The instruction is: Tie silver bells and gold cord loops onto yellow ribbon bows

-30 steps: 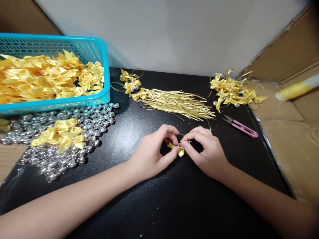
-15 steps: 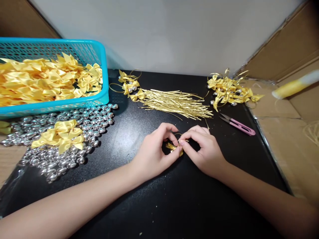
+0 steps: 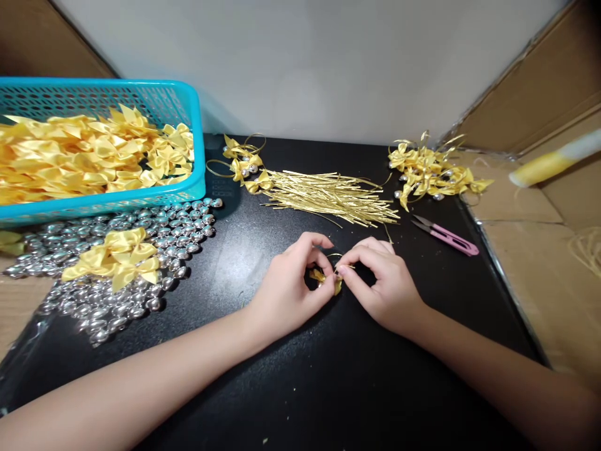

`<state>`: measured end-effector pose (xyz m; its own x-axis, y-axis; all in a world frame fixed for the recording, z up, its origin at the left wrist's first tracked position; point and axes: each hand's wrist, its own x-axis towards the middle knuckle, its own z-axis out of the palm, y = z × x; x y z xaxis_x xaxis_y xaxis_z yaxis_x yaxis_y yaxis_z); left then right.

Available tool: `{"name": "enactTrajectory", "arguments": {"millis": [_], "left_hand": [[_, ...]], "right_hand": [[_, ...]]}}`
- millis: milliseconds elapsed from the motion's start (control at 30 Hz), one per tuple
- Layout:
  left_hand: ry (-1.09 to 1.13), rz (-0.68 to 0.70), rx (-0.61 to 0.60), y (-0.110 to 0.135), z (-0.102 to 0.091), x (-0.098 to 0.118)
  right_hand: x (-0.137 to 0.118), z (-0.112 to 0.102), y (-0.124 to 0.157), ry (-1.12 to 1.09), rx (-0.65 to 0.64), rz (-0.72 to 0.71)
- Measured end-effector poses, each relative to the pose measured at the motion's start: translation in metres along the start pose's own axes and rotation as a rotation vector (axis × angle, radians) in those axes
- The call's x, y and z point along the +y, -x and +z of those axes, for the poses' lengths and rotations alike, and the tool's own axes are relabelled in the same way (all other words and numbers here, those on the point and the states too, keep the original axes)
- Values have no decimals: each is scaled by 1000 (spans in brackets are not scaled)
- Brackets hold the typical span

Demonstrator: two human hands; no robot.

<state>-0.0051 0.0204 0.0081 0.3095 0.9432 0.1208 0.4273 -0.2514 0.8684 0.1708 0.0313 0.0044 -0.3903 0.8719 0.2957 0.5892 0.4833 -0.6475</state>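
Observation:
My left hand (image 3: 300, 272) pinches a yellow ribbon bow (image 3: 337, 285) between thumb and fingers, low over the black table. Most of the bow is hidden behind the fingertips. Close beside it, my right hand (image 3: 382, 279) has thumb and forefinger pressed together on a thin gold cord (image 3: 351, 267). A thin loop of this cord shows between the two hands. Just beyond them lies a bundle of gold cords (image 3: 333, 197). Whether a silver bead is attached to the held bow is hidden.
A blue basket (image 3: 198, 144) of yellow bows stands at the left. Silver beads (image 3: 106, 313) with several loose bows (image 3: 126, 257) lie before it. Bows with beads and cord (image 3: 246, 164) sit at the back; another pile (image 3: 434, 172) is at the right, near pink thread snips (image 3: 451, 239).
My left thumb has drawn slightly back to the left, and a little more of the bow shows beside it. My right hand keeps its pinch almost in place.

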Motion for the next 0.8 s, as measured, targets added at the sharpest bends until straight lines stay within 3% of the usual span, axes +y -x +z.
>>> {"name": "enactTrajectory", "arguments": {"millis": [800], "left_hand": [[-107,62,-53,1,-2,3]], "right_hand": [[0,0,1,36,-6,-39]]}}
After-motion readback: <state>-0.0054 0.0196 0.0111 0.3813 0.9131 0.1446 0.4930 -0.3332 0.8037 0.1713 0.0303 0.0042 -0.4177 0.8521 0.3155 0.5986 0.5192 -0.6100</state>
